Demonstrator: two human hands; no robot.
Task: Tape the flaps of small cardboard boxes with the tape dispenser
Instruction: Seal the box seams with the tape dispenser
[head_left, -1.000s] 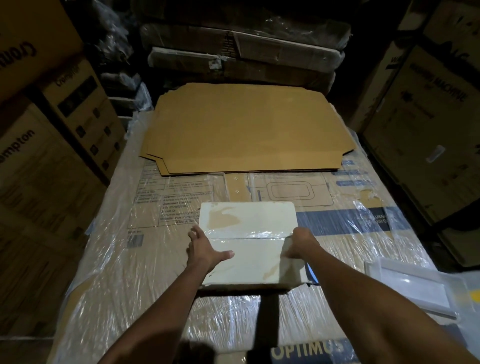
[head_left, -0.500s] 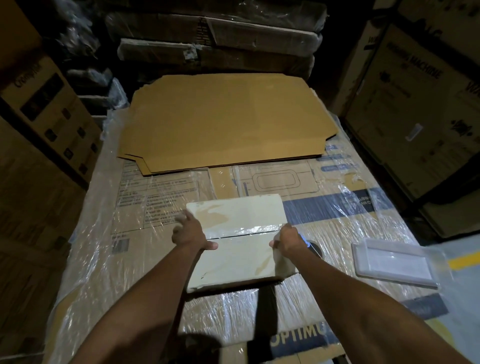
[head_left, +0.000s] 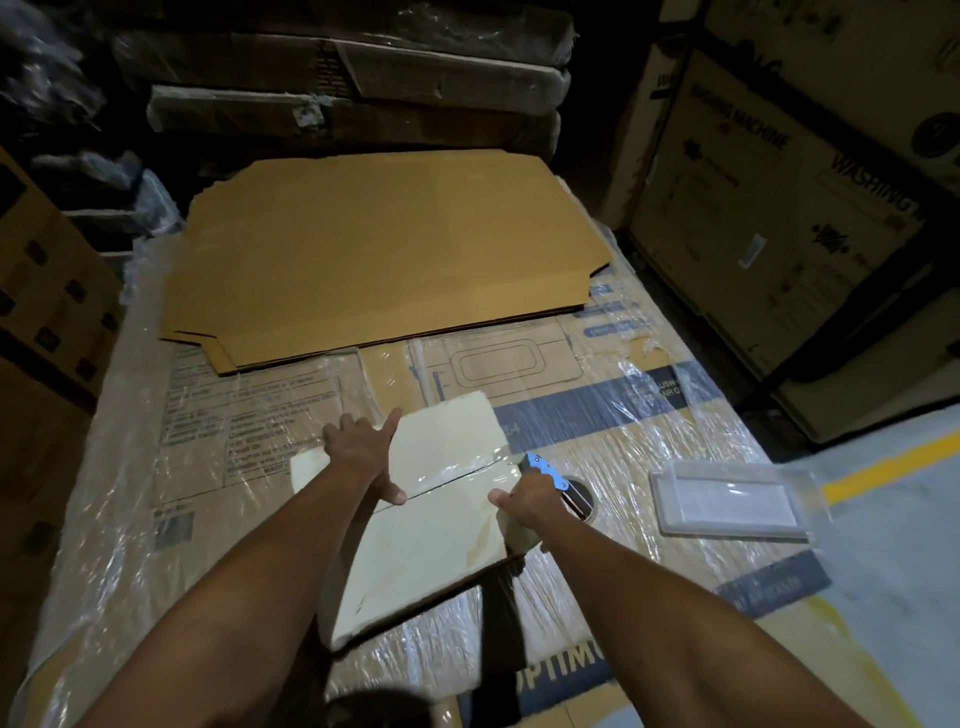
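Observation:
A small pale cardboard box (head_left: 441, 525) lies on the plastic-wrapped carton, turned at an angle, its two top flaps meeting along a seam covered with glossy clear tape. My left hand (head_left: 361, 457) rests flat on the box's upper left part, fingers spread, thumb at the seam. At the right end of the seam my right hand (head_left: 524, 501) grips a tape dispenser (head_left: 558, 480) with a blue top and a dark roll, held against the box's right edge.
A large flat brown cardboard sheet (head_left: 384, 249) covers the far half of the wrapped carton (head_left: 649, 426). A clear plastic tray (head_left: 727, 499) lies to the right. Big cartons stand on both sides and behind; the floor with a yellow line (head_left: 893, 457) is at right.
The box has turned counter-clockwise and shifted right. My left hand moved from its left edge onto its top. The dispenser in my right hand has come into view at the right edge.

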